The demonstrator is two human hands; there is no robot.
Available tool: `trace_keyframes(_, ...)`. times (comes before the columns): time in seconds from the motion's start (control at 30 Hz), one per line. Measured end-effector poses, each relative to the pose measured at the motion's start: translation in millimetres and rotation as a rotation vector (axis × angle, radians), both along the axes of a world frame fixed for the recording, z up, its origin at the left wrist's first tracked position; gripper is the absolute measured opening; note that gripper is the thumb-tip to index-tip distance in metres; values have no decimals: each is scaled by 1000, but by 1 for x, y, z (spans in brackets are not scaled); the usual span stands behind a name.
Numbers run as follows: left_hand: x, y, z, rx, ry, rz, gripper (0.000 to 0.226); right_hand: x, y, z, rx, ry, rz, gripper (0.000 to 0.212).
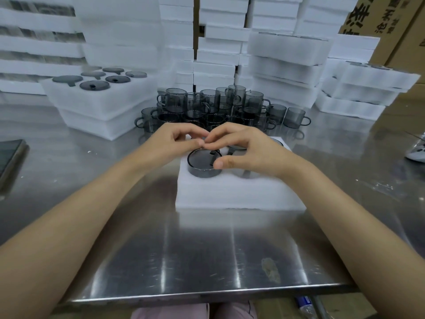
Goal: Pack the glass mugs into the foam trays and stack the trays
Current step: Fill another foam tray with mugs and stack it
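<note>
Mug (200, 166) in tray (230, 194), rim between right hand (243, 149) fingers, left hand (176, 140) beside

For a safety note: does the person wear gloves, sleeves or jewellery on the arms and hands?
No. The left forearm and right forearm are bare, without sleeves, as far as the picture shows. The left hand and the right hand wear no gloves; no watch, bracelet or ring is visible.

foam tray (241, 192) far slots: hidden under left hand (177, 141), right hand (243, 150) | dark slab (9, 157): cropped at left edge
</note>
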State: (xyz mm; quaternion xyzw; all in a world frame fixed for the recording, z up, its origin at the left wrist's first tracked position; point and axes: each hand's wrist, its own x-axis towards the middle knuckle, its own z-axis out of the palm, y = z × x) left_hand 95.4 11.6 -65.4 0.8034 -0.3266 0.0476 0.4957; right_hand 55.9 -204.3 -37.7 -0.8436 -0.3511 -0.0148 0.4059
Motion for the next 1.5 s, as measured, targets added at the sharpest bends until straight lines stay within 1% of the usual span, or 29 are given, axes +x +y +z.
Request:
trace_keyframes(0.03,0,3,2,13,50,-36,16,0,0,0,13,10,-1,42)
trace_keyframes(0.13,3,11,4,53,145,-104,27,2,1,0,30,35,-4,38)
trace_keyframes(0.23,6,15,3,76,190,-155,35,3,1,1,20,54,4,37)
trace_keyframes(0.3,7,17,3,120,208,-183,36,3,2,2,6,67,17,37)
trace_keyframes(0.5,4,19,9,160,259,-178,41,6,2,6,-77,71,44,39)
trace_keyframes(0.53,3,19,10,171,257,-166,45,7,2,7,-92,67,48,39)
trace_keyframes(0.6,1,18,12,191,257,-165,61,7,2,8,-118,61,51,39)
trace_keyframes(0.63,0,18,13,198,261,-176,63,7,2,8,-130,63,52,40)
trace_keyframes(0.77,1,17,17,231,285,-189,43,9,3,12,-217,101,47,39)
trace_keyframes(0.87,0,15,20,264,305,-159,44,11,4,16,-278,130,40,32)
trace_keyframes(0.97,-1,14,22,294,330,-145,41,12,8,19,-310,127,36,38)
trace_keyframes(1.03,-1,14,21,293,325,-143,41,12,7,18,-299,121,43,37)
trace_keyframes(1.2,-5,14,19,287,316,-148,52,11,-2,9,-221,126,62,24)
trace_keyframes(1.3,-5,15,18,314,306,-137,48,9,-3,9,-215,112,68,26)
trace_keyframes(1.4,-7,14,19,341,292,-112,41,5,-5,11,-258,147,88,36)
trace_keyframes(1.43,-8,12,20,366,271,-104,41,4,-5,11,-257,154,83,38)
trace_keyframes(1.5,-11,7,22,483,182,-70,50,2,-3,11,-239,165,60,39)
